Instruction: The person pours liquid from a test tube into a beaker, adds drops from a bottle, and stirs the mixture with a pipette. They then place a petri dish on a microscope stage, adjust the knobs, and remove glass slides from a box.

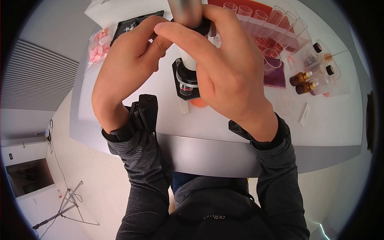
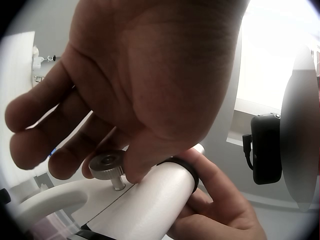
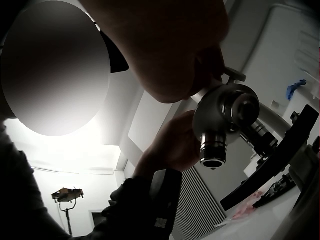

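Note:
A microscope with a white tube [image 2: 150, 200], black stage [image 3: 280, 167] and dark objective lens [image 3: 213, 150] stands on the table in front of me. My left hand [image 1: 124, 64] reaches to its upper part. In the left wrist view, its thumb and index finger pinch a silver knurled knob [image 2: 107, 167], the other fingers spread loosely. From the other side my right hand [image 1: 236, 72] holds the tube near a black ring [image 2: 191, 172], fingers curled round it. A shiny metal eyepiece tube [image 1: 186, 12] rises above both hands. The hands hide much of the microscope head.
Clear tubes [image 1: 276, 16] stand in a rack at the back right. Brown dropper bottles [image 1: 300, 79] and a small label card [image 1: 305, 114] lie further right. At the back left are a bag of pink pieces [image 1: 100, 46] and a black tray [image 1: 120, 30].

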`<state>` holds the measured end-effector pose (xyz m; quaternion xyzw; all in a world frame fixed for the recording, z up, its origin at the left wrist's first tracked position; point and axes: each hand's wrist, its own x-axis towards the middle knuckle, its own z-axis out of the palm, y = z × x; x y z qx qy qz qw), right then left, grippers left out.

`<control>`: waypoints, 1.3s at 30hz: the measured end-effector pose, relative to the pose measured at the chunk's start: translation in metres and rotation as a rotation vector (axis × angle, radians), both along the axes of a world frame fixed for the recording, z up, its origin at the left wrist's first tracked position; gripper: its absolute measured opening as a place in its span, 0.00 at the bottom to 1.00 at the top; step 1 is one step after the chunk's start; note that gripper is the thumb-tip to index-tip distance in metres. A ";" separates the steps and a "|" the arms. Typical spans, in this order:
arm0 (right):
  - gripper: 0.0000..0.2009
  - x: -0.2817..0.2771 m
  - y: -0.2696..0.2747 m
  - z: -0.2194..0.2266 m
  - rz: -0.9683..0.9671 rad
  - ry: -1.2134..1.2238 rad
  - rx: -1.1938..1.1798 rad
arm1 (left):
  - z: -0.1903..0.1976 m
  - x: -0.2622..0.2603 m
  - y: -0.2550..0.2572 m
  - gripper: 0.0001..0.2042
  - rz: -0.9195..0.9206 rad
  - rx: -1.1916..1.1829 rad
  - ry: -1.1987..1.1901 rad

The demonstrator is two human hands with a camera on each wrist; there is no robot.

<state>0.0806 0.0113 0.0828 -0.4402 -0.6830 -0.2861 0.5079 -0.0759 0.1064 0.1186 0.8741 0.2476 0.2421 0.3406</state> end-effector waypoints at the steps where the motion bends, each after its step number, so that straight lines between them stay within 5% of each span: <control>1: 0.19 -0.001 -0.002 0.001 -0.009 -0.003 -0.010 | 0.000 0.000 0.000 0.11 0.002 -0.003 -0.001; 19: 0.20 0.006 0.020 -0.021 -0.006 -0.008 0.082 | 0.001 0.001 -0.001 0.11 0.011 -0.005 0.005; 39: 0.19 -0.002 -0.003 0.006 -0.003 0.002 0.022 | 0.001 0.000 0.000 0.12 0.009 0.001 0.009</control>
